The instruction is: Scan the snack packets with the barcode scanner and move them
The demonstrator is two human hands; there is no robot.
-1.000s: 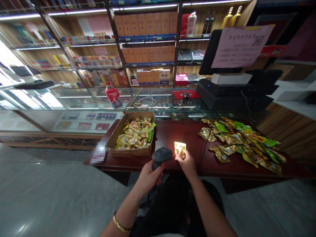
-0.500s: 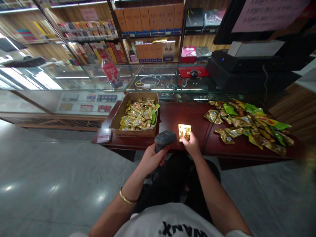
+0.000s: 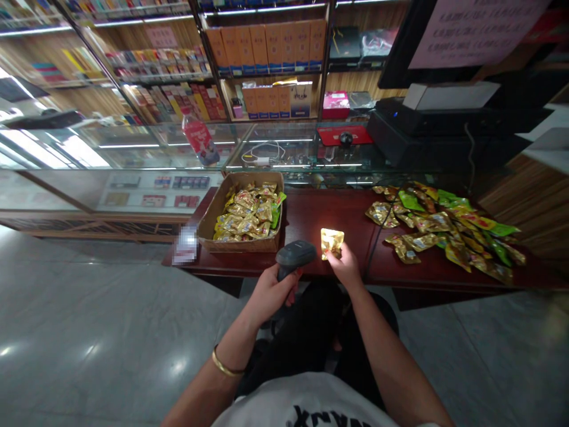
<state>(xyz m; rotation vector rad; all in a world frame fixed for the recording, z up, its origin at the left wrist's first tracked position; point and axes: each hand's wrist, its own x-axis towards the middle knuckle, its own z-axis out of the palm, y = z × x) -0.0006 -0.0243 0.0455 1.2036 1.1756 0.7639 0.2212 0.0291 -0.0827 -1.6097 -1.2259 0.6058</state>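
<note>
My left hand (image 3: 269, 293) grips a dark handheld barcode scanner (image 3: 295, 256), its head pointing right at a small gold snack packet (image 3: 331, 242). My right hand (image 3: 344, 268) holds that packet upright by its lower edge, just above the front of the dark red table (image 3: 320, 210). The packet glows brightly in the scanner's light. A cardboard box (image 3: 242, 214) filled with several gold packets sits left of the scanner. A loose pile of gold and green packets (image 3: 444, 228) is spread over the table's right side.
Behind the table runs a glass display counter (image 3: 186, 154) with a red-labelled bottle (image 3: 199, 139), cables and a black register (image 3: 427, 121). Shelves of boxed goods (image 3: 267, 53) fill the back wall. Grey tiled floor lies left and right of me.
The camera view dipped downward and then settled. Both hands keep their grip, scanner and packet staying close together; the packet has hardly shifted.
</note>
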